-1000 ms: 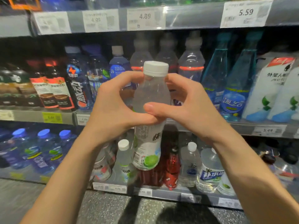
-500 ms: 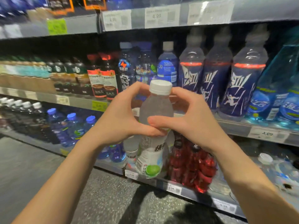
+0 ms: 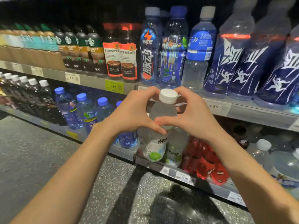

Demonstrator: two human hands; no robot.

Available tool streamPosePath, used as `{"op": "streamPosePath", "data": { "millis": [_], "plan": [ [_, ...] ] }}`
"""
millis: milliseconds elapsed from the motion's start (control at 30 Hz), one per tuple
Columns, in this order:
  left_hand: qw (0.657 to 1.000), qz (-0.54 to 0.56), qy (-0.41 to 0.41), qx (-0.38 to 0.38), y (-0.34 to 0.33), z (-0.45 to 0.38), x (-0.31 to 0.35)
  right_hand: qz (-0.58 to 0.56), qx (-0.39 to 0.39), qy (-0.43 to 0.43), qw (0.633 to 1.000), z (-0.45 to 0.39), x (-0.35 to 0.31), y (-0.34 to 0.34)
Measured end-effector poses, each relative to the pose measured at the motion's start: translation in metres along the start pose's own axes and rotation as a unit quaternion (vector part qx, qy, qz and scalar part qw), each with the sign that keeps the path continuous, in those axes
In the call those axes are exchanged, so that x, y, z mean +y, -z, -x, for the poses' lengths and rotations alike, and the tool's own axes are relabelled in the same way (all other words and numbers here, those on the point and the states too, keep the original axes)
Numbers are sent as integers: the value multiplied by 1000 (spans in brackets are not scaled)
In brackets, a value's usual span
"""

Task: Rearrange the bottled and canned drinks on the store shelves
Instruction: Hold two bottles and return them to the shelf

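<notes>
Bottle (image 3: 161,120) with white cap, held upright before the low shelf (image 3: 186,177), left hand (image 3: 134,113) and right hand (image 3: 192,117) curled round it; lower it level beside its matching bottle (image 3: 176,147).

A single wide-angle camera sits at the person's head, looking forward and down along both forearms toward the store shelves (image 3: 97,81), close enough that the middle shelf fills the upper frame. The view is tilted and angled leftward, taking in the speckled floor (image 3: 40,151) below. Frame edges are blurred.
</notes>
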State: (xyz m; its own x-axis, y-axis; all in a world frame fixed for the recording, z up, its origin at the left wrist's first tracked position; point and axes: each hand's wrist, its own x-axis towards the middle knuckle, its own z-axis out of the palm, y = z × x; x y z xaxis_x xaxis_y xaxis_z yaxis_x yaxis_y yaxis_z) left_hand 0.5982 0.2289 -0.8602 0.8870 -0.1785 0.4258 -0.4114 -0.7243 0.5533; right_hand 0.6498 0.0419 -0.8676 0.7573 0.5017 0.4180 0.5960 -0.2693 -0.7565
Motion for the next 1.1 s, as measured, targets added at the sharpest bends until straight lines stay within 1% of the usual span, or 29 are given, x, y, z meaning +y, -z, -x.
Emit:
{"op": "streamPosePath", "data": {
  "millis": [100,167,300,467,567,733,900,1000,1100],
  "plan": [
    [999,-20,3,-41,-2,-1,-19,8,17,-13,1000,-1,14,-8],
    [997,-50,17,-53,1,-3,-38,29,29,-13,999,-1,22,-13],
    [991,-125,42,-7,-5,-3,-72,73,19,-8,997,-4,31,-18],
    [985,-141,87,50,-24,-13,-77,121,-2,-21,992,-4,43,-27],
    [981,-154,107,58,-30,-16,-73,149,-17,-23,988,-5,51,-36],
    [969,-194,156,6,-40,-10,-87,190,-27,-25,981,-5,59,-47],
    [971,-173,164,-15,-49,-4,-96,298,-23,-9,954,-7,57,-55],
    [966,-197,163,-29,-55,-7,-103,322,-21,-32,946,-9,61,-57],
    [968,-185,166,-39,-54,-9,-108,337,-25,-46,940,-11,71,-60]
  ]
}}
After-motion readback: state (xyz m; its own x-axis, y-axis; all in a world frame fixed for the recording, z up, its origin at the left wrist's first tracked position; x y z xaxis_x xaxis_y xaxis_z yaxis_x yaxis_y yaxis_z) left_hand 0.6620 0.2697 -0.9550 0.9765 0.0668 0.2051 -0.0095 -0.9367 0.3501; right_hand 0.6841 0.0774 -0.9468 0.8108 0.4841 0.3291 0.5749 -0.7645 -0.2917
